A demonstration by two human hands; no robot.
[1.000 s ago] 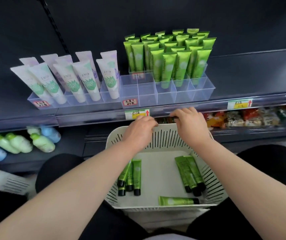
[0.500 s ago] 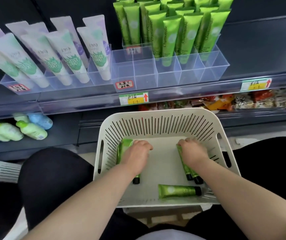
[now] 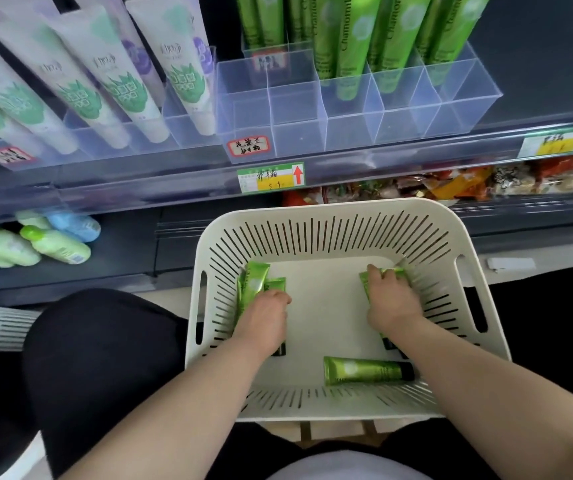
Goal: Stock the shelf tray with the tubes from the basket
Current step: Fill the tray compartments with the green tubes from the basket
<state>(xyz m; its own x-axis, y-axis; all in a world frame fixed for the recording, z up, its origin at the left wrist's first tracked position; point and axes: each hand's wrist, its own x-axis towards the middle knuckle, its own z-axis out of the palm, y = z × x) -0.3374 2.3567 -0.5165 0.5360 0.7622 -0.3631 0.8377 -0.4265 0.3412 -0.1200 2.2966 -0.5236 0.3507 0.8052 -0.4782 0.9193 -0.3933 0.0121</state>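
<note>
A white slotted basket [image 3: 333, 216] sits in front of me below the shelf. My left hand [image 3: 264, 320] is inside it at the left, fingers curled round a bunch of green tubes [image 3: 255, 284]. My right hand [image 3: 390, 299] is at the right, gripping other green tubes [image 3: 390, 273]. One green tube with a black cap [image 3: 364, 370] lies loose near the basket's front wall. Above, the clear shelf tray [image 3: 295, 112] has green tubes [image 3: 350, 46] standing in its rear compartments; its front compartments hold nothing.
White and lilac tubes [image 3: 118, 88] stand in a clear tray to the left. Green and blue bottles [image 3: 53, 244] lie on the lower shelf at left, snack packets [image 3: 451, 185] at right. Price labels [image 3: 271, 176] line the shelf edge. My dark-clad knees flank the basket.
Both hands dropped from the basket's far rim into the basket and closed on tubes. The view has moved closer to the shelf and tilted down.
</note>
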